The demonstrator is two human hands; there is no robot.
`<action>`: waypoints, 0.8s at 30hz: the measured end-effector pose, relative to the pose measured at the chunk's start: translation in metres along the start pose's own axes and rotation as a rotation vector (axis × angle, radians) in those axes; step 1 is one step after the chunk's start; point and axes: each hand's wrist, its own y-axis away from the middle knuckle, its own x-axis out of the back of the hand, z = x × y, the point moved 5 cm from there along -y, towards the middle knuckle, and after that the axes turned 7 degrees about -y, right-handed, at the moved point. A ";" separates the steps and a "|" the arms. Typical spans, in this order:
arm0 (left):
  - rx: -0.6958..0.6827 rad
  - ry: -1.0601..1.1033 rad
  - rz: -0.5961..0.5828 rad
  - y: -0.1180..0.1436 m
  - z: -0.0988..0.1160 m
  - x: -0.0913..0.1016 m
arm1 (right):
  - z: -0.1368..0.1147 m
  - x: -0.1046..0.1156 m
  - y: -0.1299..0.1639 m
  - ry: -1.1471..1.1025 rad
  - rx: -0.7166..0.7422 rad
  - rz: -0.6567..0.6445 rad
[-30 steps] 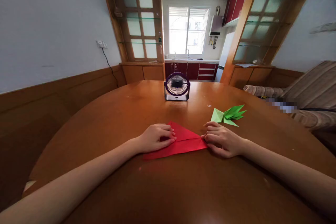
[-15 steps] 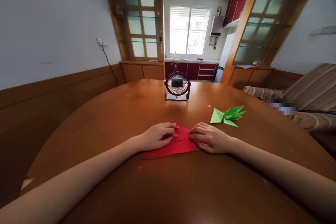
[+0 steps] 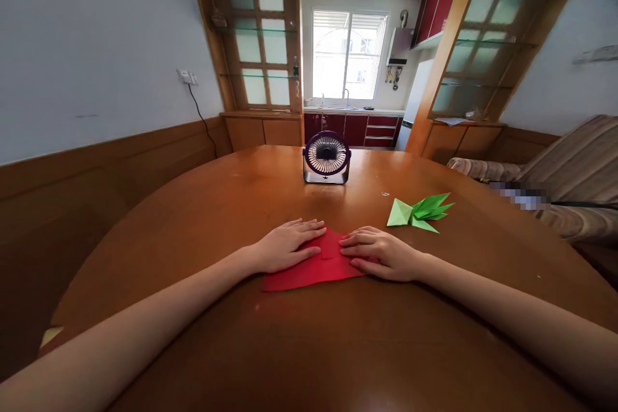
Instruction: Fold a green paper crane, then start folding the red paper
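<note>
A folded sheet of red paper (image 3: 309, 270) lies flat on the round wooden table (image 3: 338, 347) in front of me. My left hand (image 3: 284, 246) rests palm down on its left part with the fingers stretched toward the middle. My right hand (image 3: 381, 254) lies flat on the right part, covering the right corner, which is folded in toward the centre. The fingertips of both hands almost meet over the paper's top point. Part of the paper is hidden under the two palms.
A green folded paper shape (image 3: 419, 211) lies to the right, just beyond my right hand. A small dark desk fan (image 3: 326, 158) stands at the far middle of the table. A striped sofa (image 3: 570, 180) is at the right; a wood-panelled wall runs along the left.
My right hand has slid left, bringing the paper's right corner in toward the centre. My left hand has flattened and spread its fingers over the paper.
</note>
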 end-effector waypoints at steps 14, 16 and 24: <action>-0.082 -0.258 0.251 0.008 0.006 0.018 | 0.024 0.002 -0.016 0.260 -0.081 -0.137; -0.118 -0.245 0.276 0.010 0.007 0.018 | 0.034 0.000 -0.021 0.260 -0.086 -0.136; -0.279 0.042 0.258 0.016 0.011 0.017 | 0.055 -0.001 -0.022 0.087 -0.108 0.080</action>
